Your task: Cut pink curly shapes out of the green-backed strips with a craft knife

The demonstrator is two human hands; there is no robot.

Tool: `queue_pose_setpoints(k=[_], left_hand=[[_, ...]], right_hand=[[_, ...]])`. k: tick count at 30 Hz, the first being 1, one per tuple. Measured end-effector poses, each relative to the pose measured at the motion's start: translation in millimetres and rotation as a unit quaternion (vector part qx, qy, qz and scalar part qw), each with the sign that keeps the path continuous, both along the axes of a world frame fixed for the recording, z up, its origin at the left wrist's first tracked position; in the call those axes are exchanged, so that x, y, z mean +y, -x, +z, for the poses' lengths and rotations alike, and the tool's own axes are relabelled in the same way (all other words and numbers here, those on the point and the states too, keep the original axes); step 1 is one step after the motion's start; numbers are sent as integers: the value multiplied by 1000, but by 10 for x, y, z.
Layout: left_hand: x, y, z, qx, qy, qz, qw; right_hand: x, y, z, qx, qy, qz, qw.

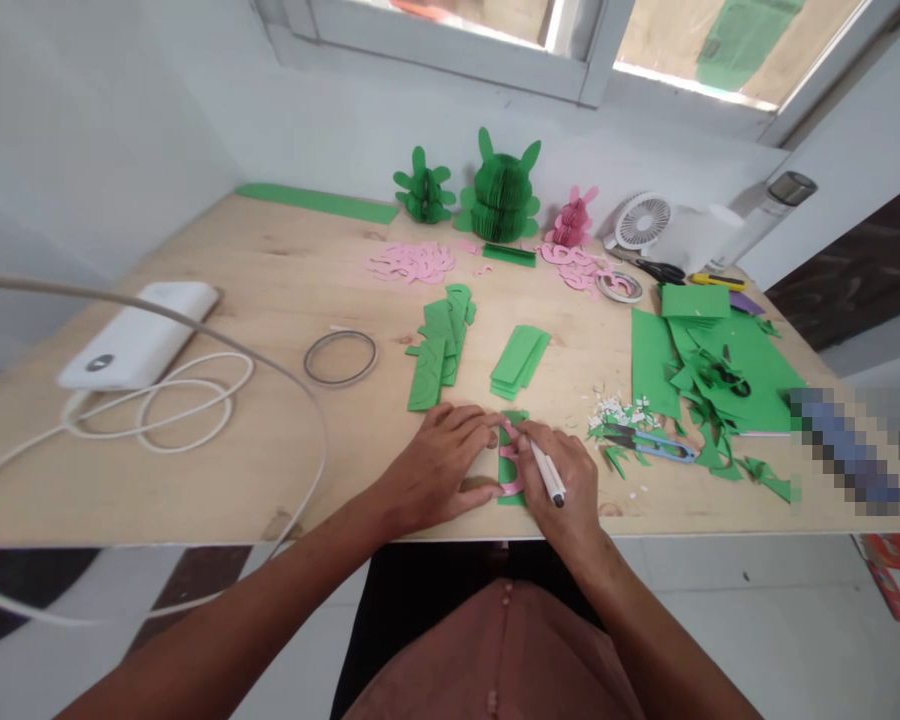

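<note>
My right hand is wrapped around a white marker pen, its dark end pointing back toward me. Under both hands lies a green paper strip near the table's front edge, with a curvy pink paper cut-out on top. My left hand lies with fingers stretched out and thumb apart, fingertips pressing the cut-out's upper end and thumb at its lower end. The pen's writing tip is hidden by my right fingers. Just beyond are stacked green strips with outlines and plain green strips.
Blue-handled thread snips lie among paper scraps on the right, near green sheets. Pink cut-outs and folded-paper figures stand at the back. A power bank and looping white cable occupy the left.
</note>
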State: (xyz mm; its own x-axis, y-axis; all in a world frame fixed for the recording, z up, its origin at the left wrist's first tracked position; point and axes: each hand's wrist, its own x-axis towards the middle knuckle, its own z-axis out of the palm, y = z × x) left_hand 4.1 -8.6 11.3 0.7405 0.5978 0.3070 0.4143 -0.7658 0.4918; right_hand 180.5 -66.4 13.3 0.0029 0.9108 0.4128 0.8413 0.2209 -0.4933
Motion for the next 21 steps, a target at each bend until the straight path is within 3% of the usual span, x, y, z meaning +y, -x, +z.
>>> queue_pose_setpoints(k=[21], left_hand=[[8,1,-28,3,-21,0,1000]], right_hand=[[-2,2,-3,-14,-13,-1,1000]])
